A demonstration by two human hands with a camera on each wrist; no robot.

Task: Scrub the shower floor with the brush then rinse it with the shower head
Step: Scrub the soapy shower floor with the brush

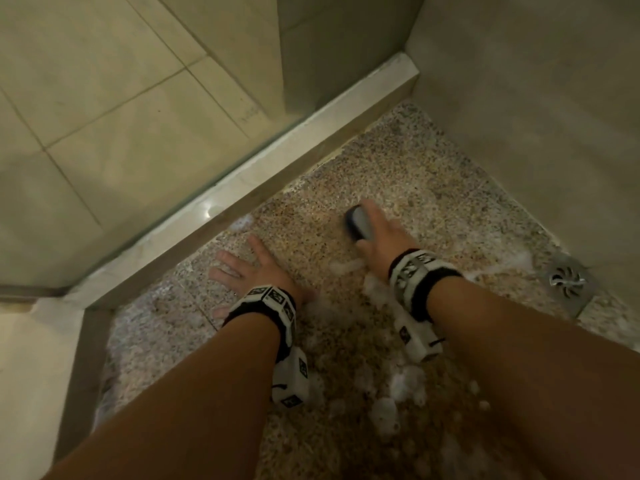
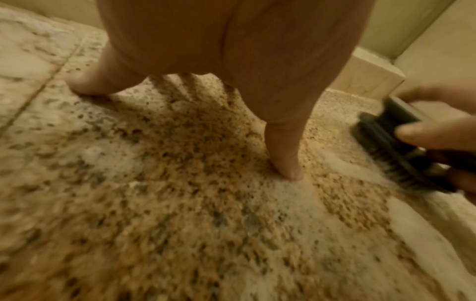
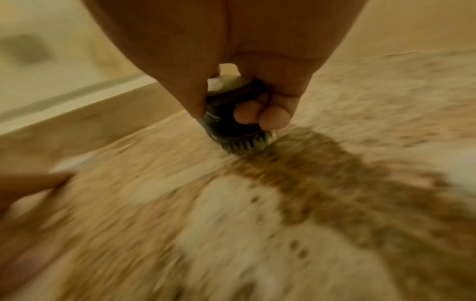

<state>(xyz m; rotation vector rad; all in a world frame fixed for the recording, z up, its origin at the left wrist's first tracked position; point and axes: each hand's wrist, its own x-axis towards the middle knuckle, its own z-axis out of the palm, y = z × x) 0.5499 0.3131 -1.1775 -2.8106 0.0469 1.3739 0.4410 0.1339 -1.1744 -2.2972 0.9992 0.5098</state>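
My right hand (image 1: 381, 233) grips a dark scrub brush (image 1: 358, 221) with its bristles down on the speckled granite shower floor (image 1: 398, 168). In the right wrist view the thumb and curled fingers (image 3: 273, 116) wrap the brush (image 3: 229, 122), and the picture is smeared by motion. My left hand (image 1: 242, 268) lies flat on the floor with fingers spread, left of the brush. The left wrist view shows its fingertips (image 2: 288, 171) pressed on the stone and the brush (image 2: 394, 146) at the right. White foam (image 1: 398, 386) lies in patches near my wrists. No shower head is in view.
A pale stone kerb (image 1: 263, 174) with a glass panel (image 1: 138, 109) above it borders the floor on the left. Tiled walls (image 1: 536, 116) close the far corner and right side. A round metal drain (image 1: 568, 280) sits at the right.
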